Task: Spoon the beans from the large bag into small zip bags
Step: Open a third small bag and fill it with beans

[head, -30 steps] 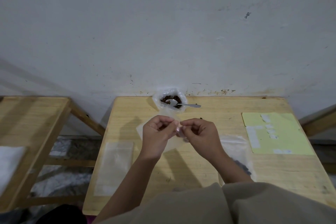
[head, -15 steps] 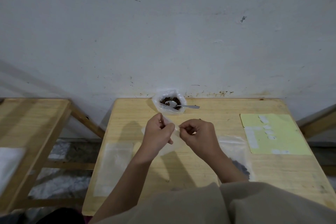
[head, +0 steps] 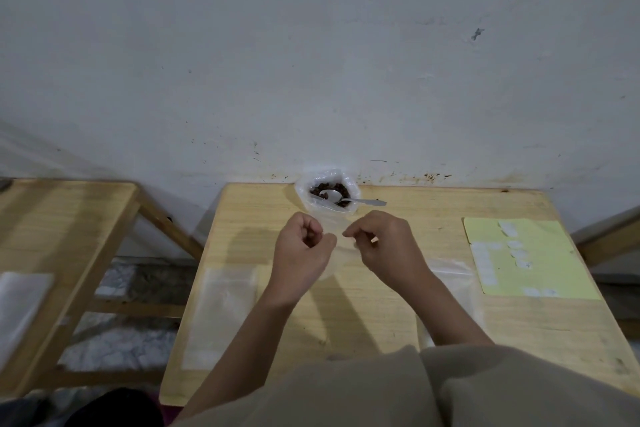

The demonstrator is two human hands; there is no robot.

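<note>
Above the bench, left hand and right hand pinch a small zip bag's mouth apart; next, probably, the spoon must carry beans over.

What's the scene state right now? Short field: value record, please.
left hand: pinches one side of the small zip bag
right hand: pinches the other side of the same bag
small zip bag: clear, held above the table between both hands; no beans visible inside
large bag: open, at the table's far edge by the wall, beans inside
spoon: bowl rests in the beans, handle sticks out to the right
yellow sheet: right side of table, with white labels
flat clear bags: left side of table
</note>
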